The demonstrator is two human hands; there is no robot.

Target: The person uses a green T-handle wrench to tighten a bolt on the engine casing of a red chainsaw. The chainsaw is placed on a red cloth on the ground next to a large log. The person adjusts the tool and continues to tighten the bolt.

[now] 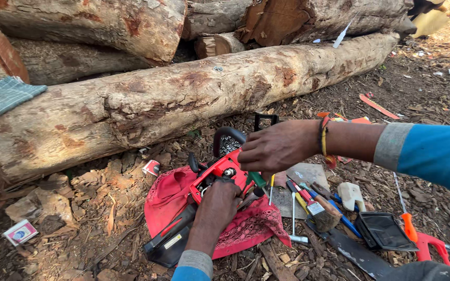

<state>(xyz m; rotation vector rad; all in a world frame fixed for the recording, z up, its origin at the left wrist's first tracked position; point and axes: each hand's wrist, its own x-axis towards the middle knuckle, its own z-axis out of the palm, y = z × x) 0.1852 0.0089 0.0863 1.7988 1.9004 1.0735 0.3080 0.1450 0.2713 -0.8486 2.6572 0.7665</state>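
A red chainsaw body [220, 174] lies on a red lace-edged cloth [246, 229] spread over the wood-chip ground [79, 229], just in front of a long peeled log [173, 99]. Its black handle loop [228, 136] rises at the far end, and a black part with a small label [170, 242] extends toward the near left.

The left hand [215, 208] rests on the near side of the chainsaw body, fingers curled down over it; whether it pinches anything beneath cannot be told. The right hand [277, 147] reaches in from the right and closes over the top of the red housing, fingers bent and gathered on it. A red and yellow thread band [323, 136] circles that wrist, and the sleeve [433, 153] is blue with a grey cuff.

Just right of the cloth, tools crowd the ground: a green-handled screwdriver [259, 181], a T-shaped metal wrench [294, 218], a paintbrush [323, 211], a grey flat slab [308, 174], a white plastic piece [351, 195], a black cover [384, 231], a flat metal bar [355, 252] and an orange-handled tool [408, 226]. A red plastic handle [430, 245] lies at the far right.

Small packets lie to the left, one by the cloth [152, 167] and one near the lower left [21, 232]. A checked cloth [3, 96] is draped on a log at the left, with more logs [105, 23] stacked behind.
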